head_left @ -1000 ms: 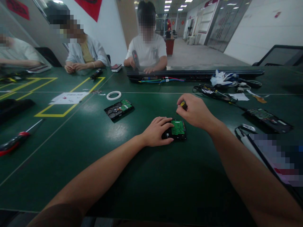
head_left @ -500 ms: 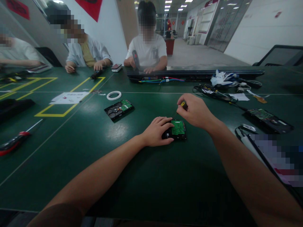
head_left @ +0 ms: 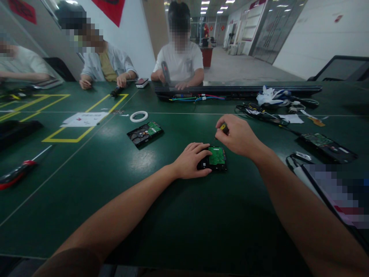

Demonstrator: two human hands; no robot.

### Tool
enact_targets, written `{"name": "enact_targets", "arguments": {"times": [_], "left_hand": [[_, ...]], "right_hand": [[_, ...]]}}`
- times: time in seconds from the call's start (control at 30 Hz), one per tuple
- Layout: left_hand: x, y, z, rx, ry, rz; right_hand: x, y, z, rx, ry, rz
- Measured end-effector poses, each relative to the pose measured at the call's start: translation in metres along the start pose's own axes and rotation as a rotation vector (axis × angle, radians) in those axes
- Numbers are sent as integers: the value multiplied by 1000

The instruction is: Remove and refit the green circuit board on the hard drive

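Note:
A hard drive (head_left: 218, 157) lies circuit-board side up on the green table in front of me. My left hand (head_left: 193, 159) spans its left part, fingers along the far edge and thumb at the near edge, holding it down. Above its far right corner, my right hand (head_left: 238, 134) is closed around a screwdriver (head_left: 223, 127) with a black and yellow handle. The screwdriver's tip is too small and dark to make out, so I cannot tell whether it touches the drive.
Left of centre lie another hard drive (head_left: 145, 134) and a white tape roll (head_left: 138, 116). A red-black screwdriver (head_left: 20, 172) is far left. A third drive (head_left: 327, 147), cables (head_left: 263, 114) and gloves (head_left: 271, 96) sit at right. Co-workers (head_left: 178, 61) sit across the table (head_left: 173, 215).
My hands and the hard drive look almost unmoved. Across the table, a co-worker's hand has shifted slightly on a dark tool.

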State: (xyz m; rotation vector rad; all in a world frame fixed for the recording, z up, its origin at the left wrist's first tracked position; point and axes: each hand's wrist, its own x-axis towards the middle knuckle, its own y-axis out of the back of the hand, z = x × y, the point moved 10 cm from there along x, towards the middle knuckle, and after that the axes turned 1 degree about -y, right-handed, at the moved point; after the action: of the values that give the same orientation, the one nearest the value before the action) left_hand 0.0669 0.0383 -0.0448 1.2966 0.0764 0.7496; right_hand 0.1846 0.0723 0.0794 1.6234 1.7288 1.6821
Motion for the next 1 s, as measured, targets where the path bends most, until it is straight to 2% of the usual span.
{"name": "enact_targets", "arguments": {"times": [0.77,1.0], "left_hand": [[0,1,1,0,1,-4],[0,2,1,-4,6,-8]], "right_hand": [[0,1,-5,3,2,-23],[0,-2,-12,21,88,-84]]}}
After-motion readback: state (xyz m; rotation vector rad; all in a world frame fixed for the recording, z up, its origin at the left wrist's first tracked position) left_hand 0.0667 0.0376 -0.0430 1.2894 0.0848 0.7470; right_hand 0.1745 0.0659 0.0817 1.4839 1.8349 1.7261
